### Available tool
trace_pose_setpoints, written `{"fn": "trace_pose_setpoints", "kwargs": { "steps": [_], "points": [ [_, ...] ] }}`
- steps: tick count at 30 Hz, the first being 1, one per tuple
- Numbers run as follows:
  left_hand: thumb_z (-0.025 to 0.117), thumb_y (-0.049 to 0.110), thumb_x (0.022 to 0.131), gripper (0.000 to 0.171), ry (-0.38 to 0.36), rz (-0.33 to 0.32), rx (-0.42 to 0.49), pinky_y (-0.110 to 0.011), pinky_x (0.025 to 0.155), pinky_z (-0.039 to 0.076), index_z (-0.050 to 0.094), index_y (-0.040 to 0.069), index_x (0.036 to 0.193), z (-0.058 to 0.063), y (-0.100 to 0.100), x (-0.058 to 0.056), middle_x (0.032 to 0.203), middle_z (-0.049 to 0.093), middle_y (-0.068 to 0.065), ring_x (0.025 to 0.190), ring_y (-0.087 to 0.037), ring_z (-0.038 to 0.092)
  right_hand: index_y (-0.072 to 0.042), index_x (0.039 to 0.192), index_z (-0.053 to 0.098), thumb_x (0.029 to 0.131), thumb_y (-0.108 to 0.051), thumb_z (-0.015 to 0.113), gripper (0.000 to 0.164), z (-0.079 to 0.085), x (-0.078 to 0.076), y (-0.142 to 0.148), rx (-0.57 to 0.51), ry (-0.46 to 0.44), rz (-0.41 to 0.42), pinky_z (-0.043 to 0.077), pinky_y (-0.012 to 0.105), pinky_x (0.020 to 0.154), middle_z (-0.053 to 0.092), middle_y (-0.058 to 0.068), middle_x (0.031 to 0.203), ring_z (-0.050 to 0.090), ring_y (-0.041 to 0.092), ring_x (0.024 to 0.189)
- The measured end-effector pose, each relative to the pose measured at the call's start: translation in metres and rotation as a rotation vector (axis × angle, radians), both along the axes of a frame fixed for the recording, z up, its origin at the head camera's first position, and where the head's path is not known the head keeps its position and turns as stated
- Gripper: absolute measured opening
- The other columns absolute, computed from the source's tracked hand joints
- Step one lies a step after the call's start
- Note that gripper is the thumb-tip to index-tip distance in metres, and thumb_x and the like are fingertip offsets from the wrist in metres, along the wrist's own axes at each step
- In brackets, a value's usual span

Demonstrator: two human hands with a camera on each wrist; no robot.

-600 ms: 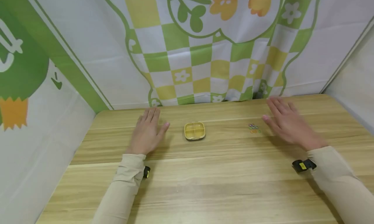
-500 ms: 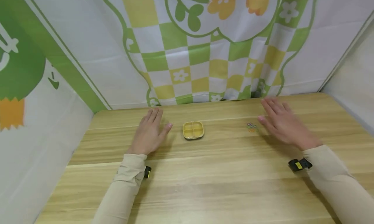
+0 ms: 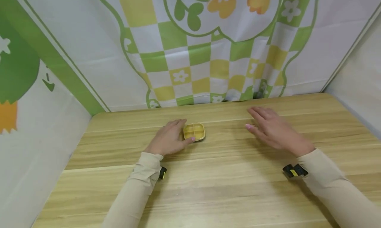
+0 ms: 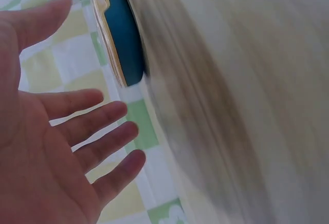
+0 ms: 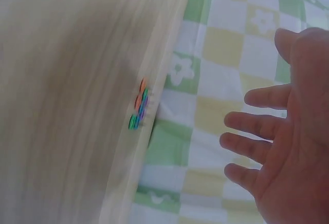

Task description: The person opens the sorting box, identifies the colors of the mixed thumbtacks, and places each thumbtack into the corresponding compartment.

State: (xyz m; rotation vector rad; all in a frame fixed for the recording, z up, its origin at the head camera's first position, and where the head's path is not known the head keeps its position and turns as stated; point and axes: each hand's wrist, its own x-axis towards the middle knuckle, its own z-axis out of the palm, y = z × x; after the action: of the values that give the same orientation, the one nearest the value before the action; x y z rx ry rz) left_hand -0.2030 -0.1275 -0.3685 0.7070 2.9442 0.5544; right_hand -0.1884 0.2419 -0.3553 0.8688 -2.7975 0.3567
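Observation:
A small yellow box (image 3: 194, 131) with several compartments lies open on the table, its outer shell (image 4: 126, 34) teal in the left wrist view. My left hand (image 3: 168, 138) hovers at its left side, thumb and fingers spread around it; the left wrist view shows a gap between them. Over to the right, my right hand (image 3: 275, 132) is held above the table with fingers extended and holds nothing. Small round coloured pieces (image 5: 139, 106), orange, green, blue and purple, lie in a tight cluster near that hand. The hand mostly hides them in the head view.
The wooden table (image 3: 208, 188) ends at the back against a checkered green and yellow cloth (image 3: 205, 56). White cloth walls stand at both sides. A black band (image 3: 294, 171) sits at each wrist.
My left hand has moved right to the box, its thumb now overlapping the near edge. My right hand has shifted left over the coloured pieces. The head view has turned slightly.

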Motion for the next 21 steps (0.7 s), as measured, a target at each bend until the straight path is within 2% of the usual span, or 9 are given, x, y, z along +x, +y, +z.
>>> {"fn": "trace_pose_setpoints", "kwargs": {
  "steps": [7, 14, 21],
  "points": [
    [0.071, 0.053, 0.091, 0.085, -0.051, -0.038, -0.021, -0.050, 0.115, 0.032, 0.042, 0.001, 0.151, -0.001, 0.009, -0.001, 0.153, 0.044, -0.021, 0.141, -0.039, 0.041, 0.004, 0.152, 0.038, 0.106, -0.036, 0.053, 0.062, -0.002, 0.004, -0.015, -0.006, -0.011, 0.025, 0.031, 0.060, 0.112, 0.045, 0.028, 0.148, 0.040, 0.049, 0.136],
    [0.080, 0.032, 0.089, 0.079, -0.039, -0.020, -0.038, -0.048, 0.116, 0.032, 0.043, -0.002, 0.150, 0.001, 0.013, 0.003, 0.151, 0.047, -0.020, 0.139, -0.037, 0.043, 0.001, 0.152, 0.040, 0.106, -0.038, 0.054, 0.062, -0.003, 0.003, -0.036, 0.005, -0.011, 0.063, 0.032, 0.058, 0.112, 0.049, 0.024, 0.147, 0.042, 0.046, 0.136],
    [0.082, 0.029, 0.087, 0.079, -0.042, -0.056, -0.020, -0.045, 0.115, 0.035, 0.043, -0.002, 0.149, 0.001, 0.024, 0.009, 0.148, 0.051, -0.019, 0.137, -0.035, 0.046, -0.001, 0.151, 0.044, 0.105, -0.046, 0.052, 0.064, -0.003, 0.004, -0.063, 0.014, -0.009, 0.105, 0.032, 0.057, 0.113, 0.052, 0.021, 0.145, 0.044, 0.043, 0.135]
  ]
}}
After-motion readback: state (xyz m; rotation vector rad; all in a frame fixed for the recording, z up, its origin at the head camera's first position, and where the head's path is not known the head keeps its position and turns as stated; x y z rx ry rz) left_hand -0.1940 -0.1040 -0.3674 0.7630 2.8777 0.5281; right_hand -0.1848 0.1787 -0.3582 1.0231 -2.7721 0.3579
